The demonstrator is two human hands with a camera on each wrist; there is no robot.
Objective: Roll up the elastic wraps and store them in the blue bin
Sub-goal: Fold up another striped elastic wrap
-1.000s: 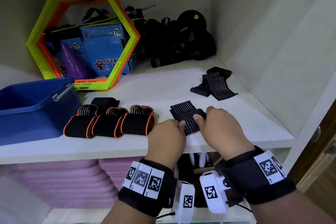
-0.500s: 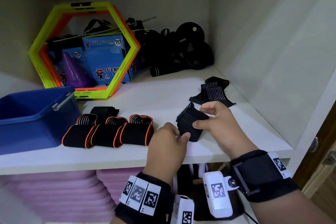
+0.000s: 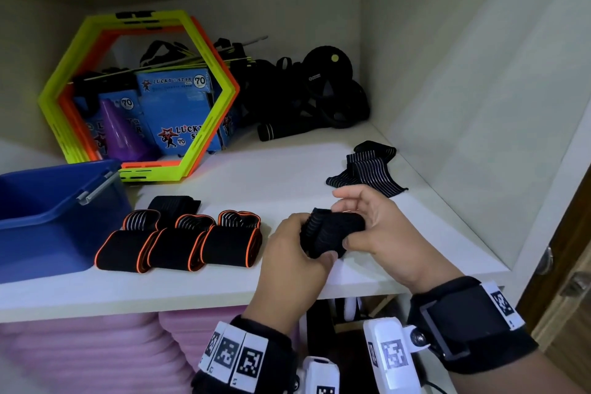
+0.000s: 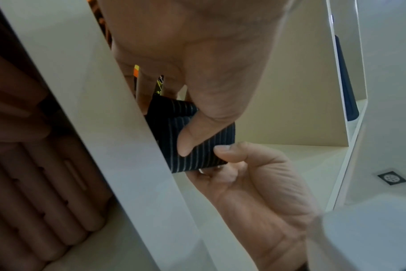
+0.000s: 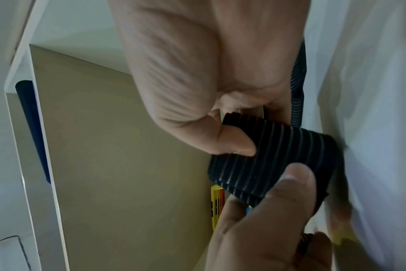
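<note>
A rolled black wrap with thin grey stripes [image 3: 332, 233] is held just above the front of the white shelf [image 3: 287, 179]. My left hand [image 3: 297, 253] grips its left end, thumb on the fabric [image 4: 197, 144]. My right hand [image 3: 377, 230] pinches its right side between thumb and fingers [image 5: 273, 157]. Another striped wrap [image 3: 367, 169] lies loose and unrolled at the back right. Three rolled black wraps with orange edging [image 3: 179, 243] lie in a row to the left. The blue bin [image 3: 54, 217] stands at the far left of the shelf.
A yellow and orange hexagon frame [image 3: 137, 93] leans at the back left, with blue boxes and a purple cone inside it. Black straps and gear [image 3: 307, 96] are piled in the back corner. The cabinet wall [image 3: 463, 105] closes the right side. Pink foam rolls [image 3: 96, 352] lie below.
The striped wrap went from lying flat under both hands to a roll lifted off the shelf. Both hands rose with it and now hold it between them.
</note>
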